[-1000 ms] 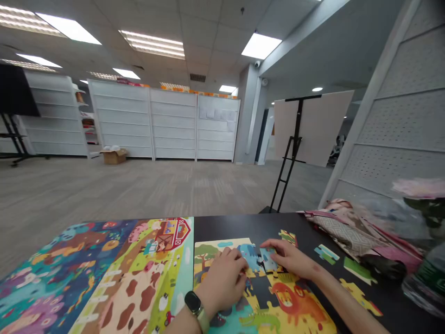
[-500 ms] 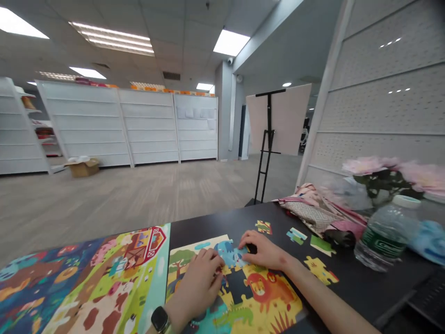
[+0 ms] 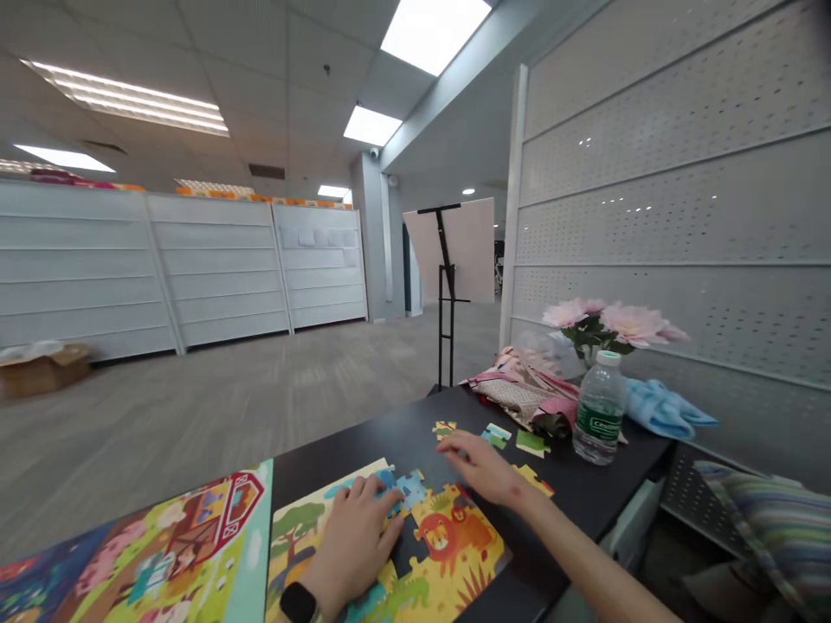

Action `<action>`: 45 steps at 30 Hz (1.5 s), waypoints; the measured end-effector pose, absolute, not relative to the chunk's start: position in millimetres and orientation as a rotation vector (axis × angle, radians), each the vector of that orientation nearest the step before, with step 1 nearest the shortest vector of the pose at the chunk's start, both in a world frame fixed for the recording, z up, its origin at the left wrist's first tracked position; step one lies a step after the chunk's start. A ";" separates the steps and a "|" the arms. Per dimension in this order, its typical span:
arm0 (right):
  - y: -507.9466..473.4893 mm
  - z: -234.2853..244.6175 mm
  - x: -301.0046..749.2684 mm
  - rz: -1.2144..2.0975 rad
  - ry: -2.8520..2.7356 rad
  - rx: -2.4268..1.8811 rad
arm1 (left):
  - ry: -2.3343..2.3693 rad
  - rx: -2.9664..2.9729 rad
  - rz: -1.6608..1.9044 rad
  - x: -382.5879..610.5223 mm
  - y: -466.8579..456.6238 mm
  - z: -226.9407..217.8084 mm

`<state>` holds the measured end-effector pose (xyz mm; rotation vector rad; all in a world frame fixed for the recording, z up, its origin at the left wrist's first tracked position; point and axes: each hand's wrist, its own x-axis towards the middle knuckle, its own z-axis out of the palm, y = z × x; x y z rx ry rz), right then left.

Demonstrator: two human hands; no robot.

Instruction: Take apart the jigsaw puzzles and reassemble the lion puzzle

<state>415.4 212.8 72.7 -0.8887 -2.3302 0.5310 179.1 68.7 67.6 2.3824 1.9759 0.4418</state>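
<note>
My left hand (image 3: pixel 357 532), with a dark watch (image 3: pixel 299 600) on its wrist, lies over the left part of an animal jigsaw puzzle (image 3: pixel 451 554). Its fingers rest on the pieces, with the thumb apart. Above the puzzle's upper right side, my right hand (image 3: pixel 481 467) hovers with fingers stretched out and nothing visible in them. A small loose puzzle piece (image 3: pixel 444 429) lies just beyond its fingertips. A blue-and-green piece (image 3: pixel 496 434), a green piece (image 3: pixel 532 443) and a yellow piece (image 3: pixel 533 478) lie nearby. Dark table shows through a gap between the lion and my left hand.
On the left lies a farm picture board (image 3: pixel 214 545). A water bottle (image 3: pixel 598 411), pink flowers (image 3: pixel 627 324), a patterned cloth bag (image 3: pixel 519 389) and a blue cloth (image 3: pixel 662 408) stand or lie at the table's right end. Beyond the table stands an easel (image 3: pixel 447 294).
The view has swung to the right. My right hand has left the puzzle's elephant area and moved toward the loose pieces, its fingers straightening. My left hand has flattened onto the puzzle.
</note>
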 end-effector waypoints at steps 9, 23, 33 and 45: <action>220.9 46.5 591.3 0.585 -2.069 -1.394 | 1.943 2.345 0.508 175.4 76.7 64.5; 244.3 83.0 547.1 0.843 -2.419 -1.342 | 1.964 2.281 0.915 158.4 61.0 52.5; 214.6 76.8 477.8 1.215 -2.267 -1.087 | 1.997 2.140 0.989 125.7 67.6 50.4; 160.8 53.1 349.4 1.250 -2.174 -0.987 | 1.980 2.175 0.826 135.8 59.6 51.3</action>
